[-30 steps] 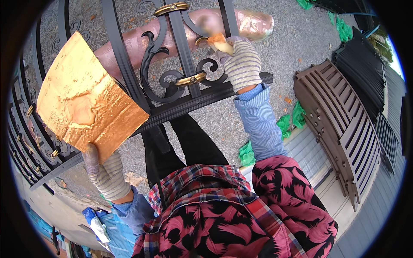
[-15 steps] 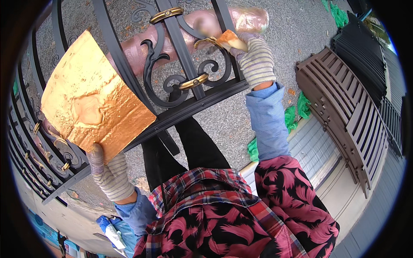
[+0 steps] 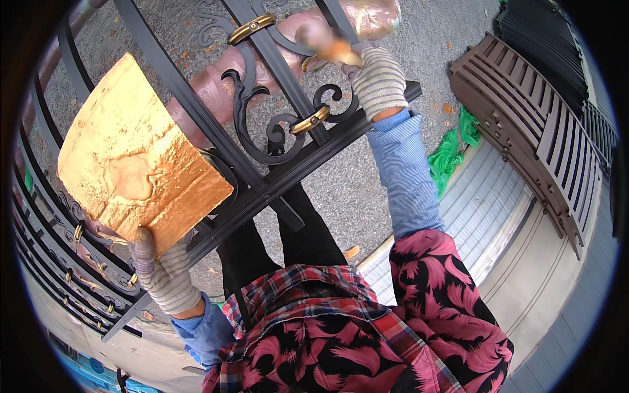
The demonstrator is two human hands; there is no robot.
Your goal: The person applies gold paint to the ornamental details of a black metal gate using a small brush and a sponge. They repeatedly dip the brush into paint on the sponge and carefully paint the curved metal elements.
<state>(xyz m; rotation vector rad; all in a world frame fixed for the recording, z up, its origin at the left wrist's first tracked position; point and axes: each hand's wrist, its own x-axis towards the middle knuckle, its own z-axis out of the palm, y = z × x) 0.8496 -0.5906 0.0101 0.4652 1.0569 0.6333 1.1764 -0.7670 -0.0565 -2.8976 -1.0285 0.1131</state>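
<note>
My left hand (image 3: 164,272), in a striped knit glove, grips the lower edge of a gold-coated board (image 3: 183,183); its thumb lies on the face. A puddle of wet-looking gold paint (image 3: 131,177) sits in the board's middle. In my gloved right hand (image 3: 380,78) is a pale sponge-like piece (image 3: 347,56) with an orange-gold end, partly blurred. It is at the scrollwork of a black metal fence panel (image 3: 288,171), beside a gold-coloured part; whether they touch I cannot tell. Gold collars (image 3: 309,120) ring the panel's bars. Black curled scrolls (image 3: 246,111) stand between the bars.
Under the panel lies a long pink plastic-wrapped roll (image 3: 213,92) on grey gravelly ground. More black panels with gold details (image 3: 78,262) stand at the left. Brown slatted panels (image 3: 524,124) are stacked at right, near green plastic scraps (image 3: 445,160) and black panels (image 3: 540,52).
The whole view has shifted, moving the brown stack and fence panel within it. My right hand and the sponge-like piece stay close to the scrollwork; my left hand still holds the board.
</note>
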